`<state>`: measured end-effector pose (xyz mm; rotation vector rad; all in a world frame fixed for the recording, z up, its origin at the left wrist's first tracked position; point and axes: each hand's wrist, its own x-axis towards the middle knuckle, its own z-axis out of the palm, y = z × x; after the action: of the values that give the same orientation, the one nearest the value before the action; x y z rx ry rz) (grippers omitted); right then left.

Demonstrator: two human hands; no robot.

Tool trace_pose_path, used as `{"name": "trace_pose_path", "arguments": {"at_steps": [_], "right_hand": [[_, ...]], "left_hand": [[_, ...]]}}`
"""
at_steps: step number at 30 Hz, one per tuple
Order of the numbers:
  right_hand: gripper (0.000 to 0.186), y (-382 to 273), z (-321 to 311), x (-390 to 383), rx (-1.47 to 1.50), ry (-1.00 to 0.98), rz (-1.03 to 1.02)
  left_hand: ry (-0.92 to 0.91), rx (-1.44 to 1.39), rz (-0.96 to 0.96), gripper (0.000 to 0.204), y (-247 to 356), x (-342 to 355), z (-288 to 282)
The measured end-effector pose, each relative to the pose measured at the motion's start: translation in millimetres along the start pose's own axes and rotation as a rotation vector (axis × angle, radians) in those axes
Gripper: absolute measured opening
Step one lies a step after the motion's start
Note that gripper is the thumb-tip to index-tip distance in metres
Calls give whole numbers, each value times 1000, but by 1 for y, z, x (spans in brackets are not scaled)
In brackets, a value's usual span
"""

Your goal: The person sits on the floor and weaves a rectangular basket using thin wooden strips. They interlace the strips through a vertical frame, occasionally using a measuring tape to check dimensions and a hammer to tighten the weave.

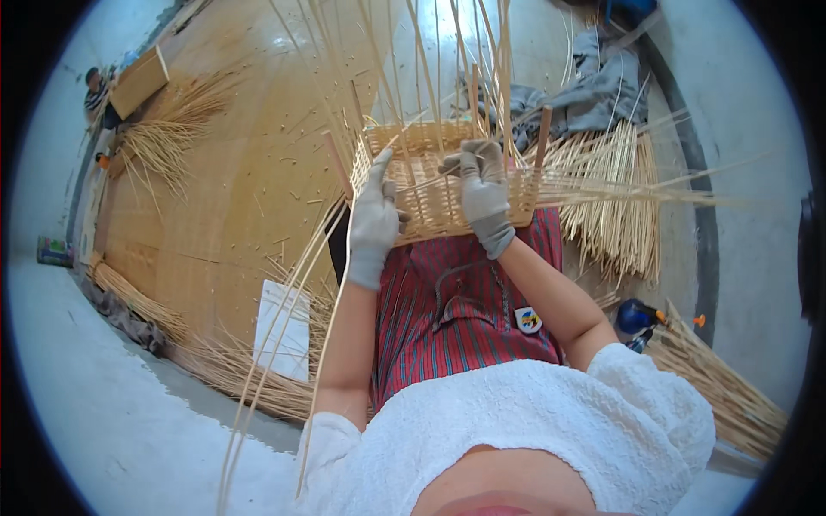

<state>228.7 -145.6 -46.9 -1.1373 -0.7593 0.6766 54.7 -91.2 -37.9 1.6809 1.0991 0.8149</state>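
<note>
A half-woven rectangular wicker basket (422, 228) sits across my lap. Long pale stakes (422, 69) rise from it, and thicker wooden rods (542, 138) stand at its corners. My left hand (376, 215), in a grey-white work glove, is closed at the basket's left side; its index finger points up along the wall, and the other fingers curl in. Also gloved, my right hand (484, 193) is at the right part of the basket, its fingers bent around a thin cane strand (422, 183). The exact grip of both hands is partly hidden.
Bundles of cane (615, 198) lie at the right, with more (163, 146) at the far left. A white sheet (282, 331) rests near my left arm, and a blue bottle (635, 316) stands right. Grey cloth (594, 95) is heaped at the back. A person (95, 90) is far left.
</note>
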Motion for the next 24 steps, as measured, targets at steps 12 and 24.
{"name": "trace_pose_path", "arguments": {"at_steps": [12, 24], "right_hand": [[38, 16, -72, -8, 180, 49, 12], [47, -64, -40, 70, -512, -194, -507]], "left_hand": [[-49, -187, -309, 44, 13, 9, 18], [15, 578, 402, 75, 4, -14, 81]]}}
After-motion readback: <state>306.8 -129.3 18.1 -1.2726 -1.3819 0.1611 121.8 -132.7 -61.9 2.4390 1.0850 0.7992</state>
